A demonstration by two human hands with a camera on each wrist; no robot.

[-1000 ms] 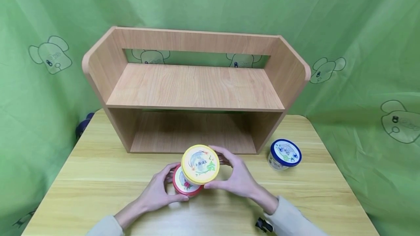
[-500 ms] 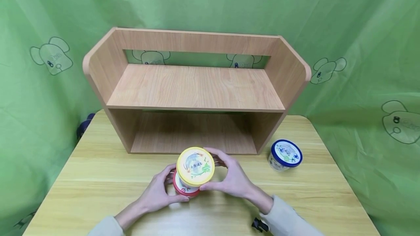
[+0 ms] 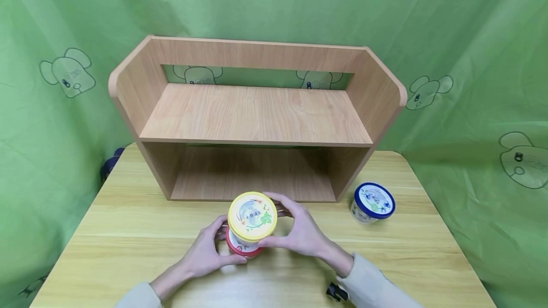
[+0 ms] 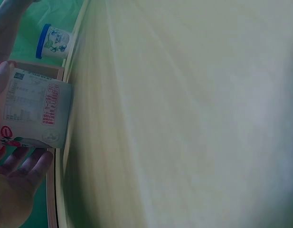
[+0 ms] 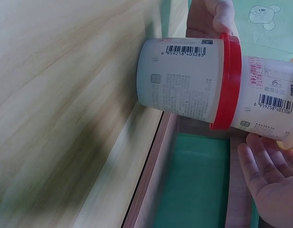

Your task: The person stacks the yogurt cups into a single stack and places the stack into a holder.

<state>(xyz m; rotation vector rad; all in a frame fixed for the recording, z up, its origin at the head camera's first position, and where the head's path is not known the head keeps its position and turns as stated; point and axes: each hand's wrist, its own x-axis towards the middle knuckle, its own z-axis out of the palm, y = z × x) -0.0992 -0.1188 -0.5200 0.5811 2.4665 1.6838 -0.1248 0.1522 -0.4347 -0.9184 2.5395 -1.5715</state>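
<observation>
A white tub with a red lid point(image 3: 244, 247) stands upright on the table. My left hand point(image 3: 205, 252) grips it from the left, thumb near and fingers behind. On that lid sits a second white tub with a yellow lid point(image 3: 252, 216), which hides much of the red one in the head view. My right hand point(image 3: 301, 232) holds the yellow-lidded tub from the right between thumb and fingers. In the right wrist view the base of the yellow-lidded tub point(image 5: 267, 95) meets the red lid point(image 5: 228, 80). Barcodes show on both tubs there.
A two-level wooden shelf point(image 3: 257, 113) stands behind the hands. A blue-lidded tub point(image 3: 372, 202) is on the table point(image 3: 411, 251) right of the shelf. A small black clip-like object point(image 3: 337, 292) lies by the right sleeve. Green curtain point(image 3: 274, 4) hangs around.
My right hand has moved the yellow-lidded tub left and slightly toward me, more squarely over the red lid. My left hand and the red-lidded tub have stayed put.
</observation>
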